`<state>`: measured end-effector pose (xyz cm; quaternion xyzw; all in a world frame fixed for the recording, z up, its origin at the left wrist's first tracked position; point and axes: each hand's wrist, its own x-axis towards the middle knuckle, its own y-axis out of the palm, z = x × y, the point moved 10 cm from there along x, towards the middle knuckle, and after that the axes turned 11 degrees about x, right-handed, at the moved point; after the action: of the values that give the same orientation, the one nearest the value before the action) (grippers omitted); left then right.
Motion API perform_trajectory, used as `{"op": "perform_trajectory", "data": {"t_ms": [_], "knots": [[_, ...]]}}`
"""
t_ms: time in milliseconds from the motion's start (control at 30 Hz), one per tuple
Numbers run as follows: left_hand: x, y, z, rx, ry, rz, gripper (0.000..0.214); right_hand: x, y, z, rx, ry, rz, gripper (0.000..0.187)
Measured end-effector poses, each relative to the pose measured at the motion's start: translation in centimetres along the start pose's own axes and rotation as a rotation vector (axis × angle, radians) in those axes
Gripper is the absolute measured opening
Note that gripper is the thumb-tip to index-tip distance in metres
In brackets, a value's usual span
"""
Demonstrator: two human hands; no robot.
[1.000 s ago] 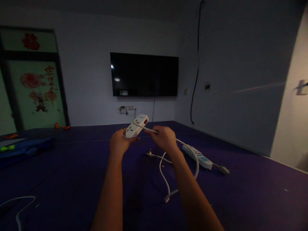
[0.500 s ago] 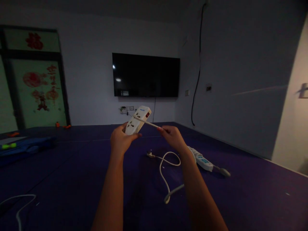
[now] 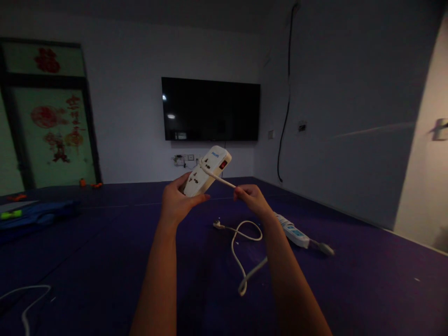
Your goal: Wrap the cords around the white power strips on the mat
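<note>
A white power strip with a red switch is tilted up in the middle of the head view. My left hand grips its lower end, thumb across the near side. The strip's white cord crosses over its socket face. Fingers of my right hand pinch this cord to the right of the strip. More cord hangs and loops on the purple floor below, ending in a plug. Part of the cord is hidden behind my right forearm.
To the right lies a second white power strip with its cord wound round it. Blue fabric and small orange objects are at the left. Another white cable lies front left. A television hangs on the wall.
The power strip in my left hand has risen slightly and shifted right, its top end tilting further right. My right hand has moved a little, still pinching the cord.
</note>
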<state>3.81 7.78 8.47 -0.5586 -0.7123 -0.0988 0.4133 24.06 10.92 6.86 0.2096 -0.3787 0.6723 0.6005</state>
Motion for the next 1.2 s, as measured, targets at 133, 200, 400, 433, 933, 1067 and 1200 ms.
{"op": "perform_trajectory", "data": {"t_ms": [133, 200, 400, 433, 933, 1067, 1200], "knots": [[-0.2, 0.5, -1.0, 0.010, 0.063, 0.049, 0.072, -0.3, -0.6, -0.4, 0.011, 0.043, 0.008, 0.060], [-0.3, 0.8, -1.3, 0.028, 0.085, 0.077, 0.072, -0.4, -0.9, -0.6, 0.014, 0.055, 0.009, 0.061], [-1.1, 1.5, -2.4, -0.025, 0.157, 0.197, 0.072, -0.4, -0.8, -2.3, 0.114, 0.093, 0.045, 0.060], [-1.3, 1.7, -2.6, -0.026, 0.168, 0.227, 0.073, -0.5, -0.6, -2.5, 0.139, 0.100, 0.067, 0.058], [-3.7, 2.8, -3.0, 0.103, 0.135, 0.588, 0.065, -1.2, 1.5, -1.3, -0.148, 0.161, 0.220, 0.011], [-4.1, 2.9, -2.6, 0.191, 0.123, 0.636, 0.063, -1.4, 2.6, -2.1, -0.063, 0.219, 0.322, 0.015], [-4.3, 2.7, -2.1, 0.306, 0.116, 0.637, 0.063, -1.7, 3.5, -2.3, -0.066, 0.287, 0.360, 0.008]]}}
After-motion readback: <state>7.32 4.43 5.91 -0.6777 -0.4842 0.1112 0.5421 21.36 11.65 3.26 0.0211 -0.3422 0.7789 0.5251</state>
